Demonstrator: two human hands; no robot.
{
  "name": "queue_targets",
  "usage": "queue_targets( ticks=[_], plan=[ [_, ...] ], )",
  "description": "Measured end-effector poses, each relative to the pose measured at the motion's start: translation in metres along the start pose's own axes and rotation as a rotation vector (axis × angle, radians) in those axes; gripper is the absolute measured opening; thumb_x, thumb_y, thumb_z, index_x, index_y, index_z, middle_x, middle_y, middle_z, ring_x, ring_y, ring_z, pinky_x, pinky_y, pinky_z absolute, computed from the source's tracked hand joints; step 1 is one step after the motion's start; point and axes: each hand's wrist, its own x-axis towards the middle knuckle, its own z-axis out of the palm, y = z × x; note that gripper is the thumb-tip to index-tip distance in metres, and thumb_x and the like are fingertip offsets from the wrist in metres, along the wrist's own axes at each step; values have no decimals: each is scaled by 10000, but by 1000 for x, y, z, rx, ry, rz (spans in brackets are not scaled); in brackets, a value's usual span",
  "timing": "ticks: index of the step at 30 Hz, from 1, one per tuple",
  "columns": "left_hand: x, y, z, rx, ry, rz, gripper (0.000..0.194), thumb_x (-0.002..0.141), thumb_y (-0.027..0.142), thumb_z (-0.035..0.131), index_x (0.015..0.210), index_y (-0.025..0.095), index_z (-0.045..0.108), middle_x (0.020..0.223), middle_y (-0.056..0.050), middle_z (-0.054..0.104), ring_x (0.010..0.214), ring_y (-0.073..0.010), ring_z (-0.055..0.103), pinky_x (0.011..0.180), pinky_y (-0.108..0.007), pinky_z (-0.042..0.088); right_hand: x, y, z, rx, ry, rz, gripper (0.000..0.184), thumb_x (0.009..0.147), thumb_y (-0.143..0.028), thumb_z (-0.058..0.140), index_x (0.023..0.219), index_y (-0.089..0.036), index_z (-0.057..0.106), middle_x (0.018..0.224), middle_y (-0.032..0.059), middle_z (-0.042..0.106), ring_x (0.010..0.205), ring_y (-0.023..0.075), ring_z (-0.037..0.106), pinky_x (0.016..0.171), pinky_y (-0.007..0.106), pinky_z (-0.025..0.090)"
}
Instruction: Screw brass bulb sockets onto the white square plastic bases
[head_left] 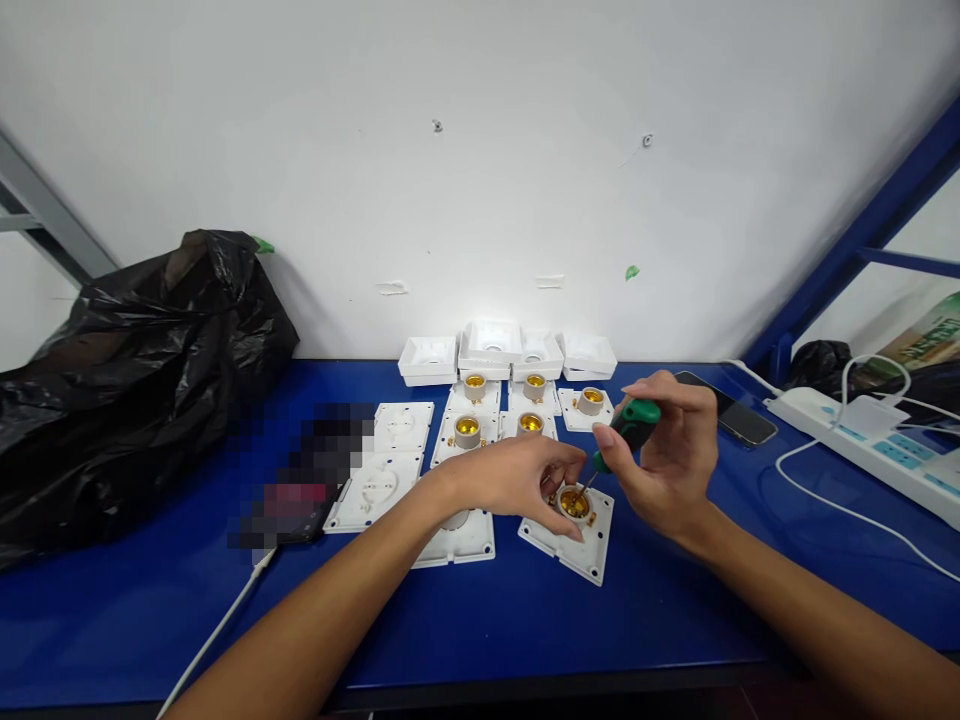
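My right hand (664, 460) grips a screwdriver (637, 420) by its green and black handle, tilted with the shaft pointing down to the left. The tip reaches into a round lamp socket (574, 503) with a brass-coloured inside. That socket sits on a square white base plate (592, 555) lying on the blue table. My left hand (521, 480) closes its thumb and fingers around the socket's left side, steadying it. Just beyond stand similar plates with sockets, such as one socket (467, 432) behind my left wrist. My left forearm partly hides another plate (469, 540).
White square covers (491, 345) line the wall. Bare white plates (397, 425) lie to the left beside a blurred phone-like device (304, 525) on a cable. A black plastic bag (150, 380) fills the far left. At right are a phone (739, 415) and a power strip (885, 445) with cables.
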Motion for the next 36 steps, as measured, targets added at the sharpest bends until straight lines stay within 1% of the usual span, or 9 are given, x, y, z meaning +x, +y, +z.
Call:
queue_targets(
  ticks=[2,6,9,13,20,23,27,32,36],
  plan=[
    [0,0,0,15,9,-2,413,673,436,860,767,218,522,658,66,512,586,-113,473,557,-284,319,-1,0,-1,19,-18,10,472,836,-156,712,1253,-325,573,946,11,563,748,159,545,592,305,510],
    [0,2,0,20,6,-26,418,667,446,859,757,216,521,647,69,503,579,-113,468,548,-282,314,-2,-1,-2,52,-121,45,424,946,-172,546,1352,-294,551,992,51,605,876,200,604,651,349,542],
    [0,4,-1,15,1,-27,412,680,453,848,761,217,520,660,64,513,589,-115,472,556,-284,315,0,-1,-1,-3,-78,1,395,903,-186,637,1276,-306,587,904,25,594,768,184,561,582,323,500],
    [0,2,-1,22,2,-16,424,676,454,849,727,216,502,667,58,516,588,-113,467,553,-285,315,1,-1,0,-20,-16,-11,495,800,-165,763,1229,-328,576,903,4,581,731,174,536,563,316,492],
    [1,1,1,32,12,-15,431,680,475,844,738,213,506,648,66,502,577,-108,464,549,-289,313,-3,-1,-2,45,-137,0,445,932,-158,578,1351,-307,559,967,43,638,859,208,625,639,369,551],
    [0,3,0,28,19,-15,428,690,473,841,731,211,506,658,63,498,591,-107,466,564,-290,321,-1,0,-1,22,-109,-47,471,894,-156,648,1326,-329,579,905,25,631,784,193,585,564,334,516],
    [-1,5,-1,10,9,-4,386,691,401,856,781,213,530,679,64,506,624,-113,487,592,-286,340,2,1,-1,-32,-65,-99,533,821,-177,752,1287,-369,580,796,-7,585,708,187,528,509,311,476],
    [-1,4,0,2,13,7,389,684,380,864,773,212,524,684,68,504,628,-111,495,590,-282,345,2,-2,-3,34,-126,-43,467,889,-154,652,1316,-332,589,910,26,591,772,181,533,531,298,480],
    [-1,2,1,7,15,-7,398,682,398,865,768,210,525,679,66,522,625,-113,498,588,-282,343,2,-3,-3,49,-144,-27,476,902,-132,623,1338,-320,581,909,26,569,785,175,524,537,282,482]
  ],
)
